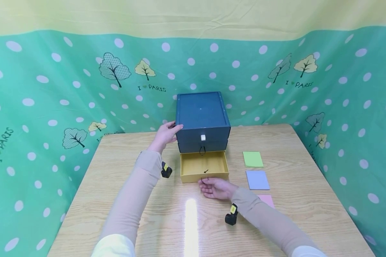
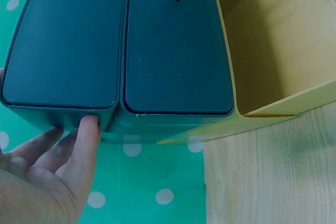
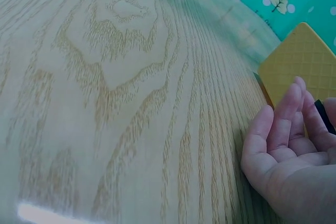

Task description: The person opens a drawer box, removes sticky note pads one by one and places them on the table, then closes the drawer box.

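A dark blue drawer cabinet (image 1: 202,110) stands at the back of the table. Its lowest drawer, a yellow one (image 1: 189,178), is pulled out and holds nothing visible. My left hand (image 1: 165,135) rests against the cabinet's upper left side with fingers fairly straight; in the left wrist view the thumb touches that side near the front edge. At the yellow drawer's front, my right hand (image 1: 217,188) pinches its black pull loop (image 3: 324,116) between thumb and fingers. The two blue drawers above are closed, one with a white knob (image 1: 203,137), the other with a black loop (image 1: 202,150).
To the cabinet's right lie a green sticky-note pad (image 1: 253,159), a blue one (image 1: 257,180) and a pink one (image 1: 267,200), the last partly hidden by my right forearm. A green patterned curtain (image 1: 193,75) surrounds the wooden table (image 1: 122,200) at the back and sides.
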Motion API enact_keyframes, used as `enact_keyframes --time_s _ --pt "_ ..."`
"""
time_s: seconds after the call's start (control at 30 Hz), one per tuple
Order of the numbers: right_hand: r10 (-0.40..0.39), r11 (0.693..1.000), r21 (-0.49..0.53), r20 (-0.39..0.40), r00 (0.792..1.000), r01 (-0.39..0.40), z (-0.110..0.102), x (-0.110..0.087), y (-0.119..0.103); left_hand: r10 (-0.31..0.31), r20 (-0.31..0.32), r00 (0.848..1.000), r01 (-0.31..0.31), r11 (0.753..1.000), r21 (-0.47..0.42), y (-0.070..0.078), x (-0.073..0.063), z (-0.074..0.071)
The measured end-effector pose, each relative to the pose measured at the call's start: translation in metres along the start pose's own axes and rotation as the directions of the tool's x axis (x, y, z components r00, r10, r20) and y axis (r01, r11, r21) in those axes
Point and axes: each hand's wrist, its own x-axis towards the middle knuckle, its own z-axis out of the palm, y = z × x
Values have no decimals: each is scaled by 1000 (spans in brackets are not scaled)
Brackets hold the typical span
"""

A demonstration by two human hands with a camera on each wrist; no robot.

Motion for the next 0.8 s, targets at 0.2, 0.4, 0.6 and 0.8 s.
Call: enact_keyframes --time_s 0.2,0.4,0.6,0.8 --pt "0 1000 16 7 1000 0 1 3 -2 1 0 1000 -1 1000 -6 -1 1 0" --pt "-16 1000 20 -14 1000 16 1 6 -2 -2 -3 1000 2 1000 -14 -1 1 1" --pt "-23 999 31 -21 1000 24 1 8 -4 -4 -7 1000 3 1000 -14 -2 2 1" --pt "-23 999 36 -46 999 25 1 9 -6 -10 -12 1000 10 1000 -20 -1 2 1"
